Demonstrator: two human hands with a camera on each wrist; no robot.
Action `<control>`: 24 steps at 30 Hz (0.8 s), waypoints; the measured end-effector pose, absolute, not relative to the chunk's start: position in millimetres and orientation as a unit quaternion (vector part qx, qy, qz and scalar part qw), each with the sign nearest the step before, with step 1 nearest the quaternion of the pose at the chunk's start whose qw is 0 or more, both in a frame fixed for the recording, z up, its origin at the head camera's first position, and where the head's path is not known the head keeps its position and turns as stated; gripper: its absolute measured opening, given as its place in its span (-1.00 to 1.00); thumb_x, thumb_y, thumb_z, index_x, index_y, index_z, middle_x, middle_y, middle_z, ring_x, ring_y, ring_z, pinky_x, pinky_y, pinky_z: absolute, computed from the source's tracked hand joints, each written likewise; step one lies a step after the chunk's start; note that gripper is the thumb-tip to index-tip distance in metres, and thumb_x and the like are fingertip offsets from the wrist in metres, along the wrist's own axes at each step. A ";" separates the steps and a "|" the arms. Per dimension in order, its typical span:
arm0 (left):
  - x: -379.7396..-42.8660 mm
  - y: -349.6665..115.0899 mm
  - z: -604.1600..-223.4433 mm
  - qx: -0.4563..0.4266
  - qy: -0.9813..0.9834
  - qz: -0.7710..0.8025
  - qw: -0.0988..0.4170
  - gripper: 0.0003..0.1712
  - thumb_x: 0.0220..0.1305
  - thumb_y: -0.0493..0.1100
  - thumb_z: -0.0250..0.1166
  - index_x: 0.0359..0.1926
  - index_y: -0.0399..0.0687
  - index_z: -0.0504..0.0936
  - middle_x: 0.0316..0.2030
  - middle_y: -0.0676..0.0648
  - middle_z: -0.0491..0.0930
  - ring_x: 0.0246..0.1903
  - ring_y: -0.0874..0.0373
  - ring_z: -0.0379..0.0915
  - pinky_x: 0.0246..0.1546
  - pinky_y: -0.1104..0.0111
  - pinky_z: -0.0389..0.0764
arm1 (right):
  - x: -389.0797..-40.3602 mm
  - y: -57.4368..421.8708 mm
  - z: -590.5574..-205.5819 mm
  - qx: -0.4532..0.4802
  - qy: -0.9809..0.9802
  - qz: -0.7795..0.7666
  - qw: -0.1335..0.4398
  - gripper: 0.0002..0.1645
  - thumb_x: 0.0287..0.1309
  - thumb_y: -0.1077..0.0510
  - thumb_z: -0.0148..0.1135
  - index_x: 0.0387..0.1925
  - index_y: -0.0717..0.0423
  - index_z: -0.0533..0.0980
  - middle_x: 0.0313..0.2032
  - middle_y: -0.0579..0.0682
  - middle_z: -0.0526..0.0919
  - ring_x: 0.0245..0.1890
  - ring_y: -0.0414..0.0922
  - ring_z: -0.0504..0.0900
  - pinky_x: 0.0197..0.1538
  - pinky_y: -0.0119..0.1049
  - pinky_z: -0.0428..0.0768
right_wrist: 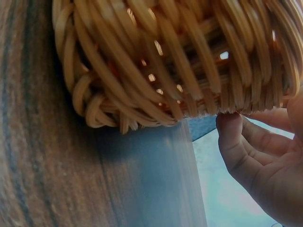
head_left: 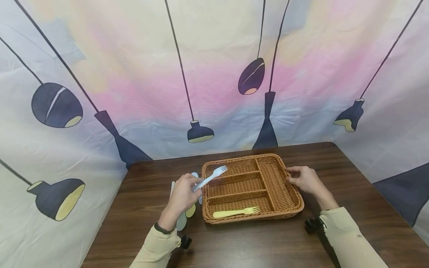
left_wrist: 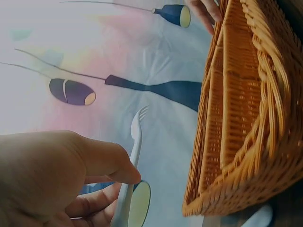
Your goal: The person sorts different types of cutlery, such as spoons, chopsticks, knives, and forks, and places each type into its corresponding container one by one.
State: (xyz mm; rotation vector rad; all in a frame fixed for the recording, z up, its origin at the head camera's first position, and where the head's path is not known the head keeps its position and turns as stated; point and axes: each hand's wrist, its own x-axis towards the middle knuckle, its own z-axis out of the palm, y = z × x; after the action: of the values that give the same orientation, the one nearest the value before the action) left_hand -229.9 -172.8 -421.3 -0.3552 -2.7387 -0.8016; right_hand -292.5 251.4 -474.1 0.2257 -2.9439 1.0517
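My left hand (head_left: 182, 193) pinches a light blue fork (head_left: 216, 174) between thumb and fingers, tines pointing up and away over the left rim of a wicker basket (head_left: 234, 194). In the left wrist view the fork (left_wrist: 136, 130) stands out beyond the thumb, apart from the basket (left_wrist: 236, 109). At the basket's right side, my right hand (head_left: 308, 181) holds the rim; the right wrist view shows the thumb (right_wrist: 229, 130) against the woven wall (right_wrist: 189, 61), with the other fingertips partly hidden. A yellow fork (head_left: 236, 212) lies in the basket's near compartment.
Several utensils lie left of the basket, partly hidden by the left hand, among them a yellow piece (head_left: 190, 211) and a pale green one (head_left: 181, 222). The dark wooden table (head_left: 248, 242) meets a hanging cloth (head_left: 221, 74) printed with lamps at its far edge.
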 end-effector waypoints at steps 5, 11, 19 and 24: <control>-231.2 -162.9 -420.2 -0.148 -0.942 -0.267 0.138 -0.70 0.03 -0.32 0.39 -0.14 -0.08 0.77 -0.23 -0.09 0.61 -0.27 0.01 0.51 -0.35 0.25 0.53 | -291.7 251.4 -474.0 0.074 -0.939 0.335 0.006 -0.49 0.14 0.13 0.31 0.14 0.19 0.56 -0.30 0.03 0.71 -0.44 -0.22 0.60 -0.37 -0.26 0.55; -229.4 -152.7 -416.8 -0.157 -0.941 -0.268 0.135 -0.71 0.03 -0.32 0.39 -0.15 -0.07 0.77 -0.25 -0.05 0.59 -0.30 0.09 0.46 -0.34 0.27 0.49 | -291.5 251.7 -474.3 0.076 -0.938 0.337 0.005 -0.49 0.14 0.13 0.31 0.14 0.20 0.56 -0.29 0.05 0.71 -0.44 -0.21 0.60 -0.38 -0.26 0.55; -226.5 -138.6 -412.6 -0.185 -0.934 -0.274 0.137 -0.70 0.02 -0.34 0.39 -0.15 -0.08 0.77 -0.27 -0.02 0.59 -0.29 0.11 0.44 -0.34 0.30 0.50 | -292.4 251.9 -475.3 0.073 -0.938 0.339 0.003 -0.49 0.14 0.14 0.31 0.15 0.19 0.55 -0.29 0.04 0.71 -0.44 -0.22 0.61 -0.37 -0.26 0.56; -224.4 -133.2 -412.2 -0.194 -0.932 -0.272 0.136 -0.71 0.01 -0.34 0.39 -0.17 -0.06 0.77 -0.26 -0.01 0.61 -0.26 0.12 0.45 -0.30 0.28 0.50 | -292.5 252.0 -475.4 0.074 -0.938 0.339 0.007 -0.49 0.13 0.14 0.31 0.14 0.19 0.56 -0.31 0.02 0.71 -0.44 -0.23 0.60 -0.37 -0.26 0.55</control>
State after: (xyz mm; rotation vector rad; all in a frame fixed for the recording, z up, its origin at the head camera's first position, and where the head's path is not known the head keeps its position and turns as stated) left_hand -224.4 -133.2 -412.2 -0.5627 -2.6999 -0.7890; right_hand -292.5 252.0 -475.4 0.2324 -2.9334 1.0591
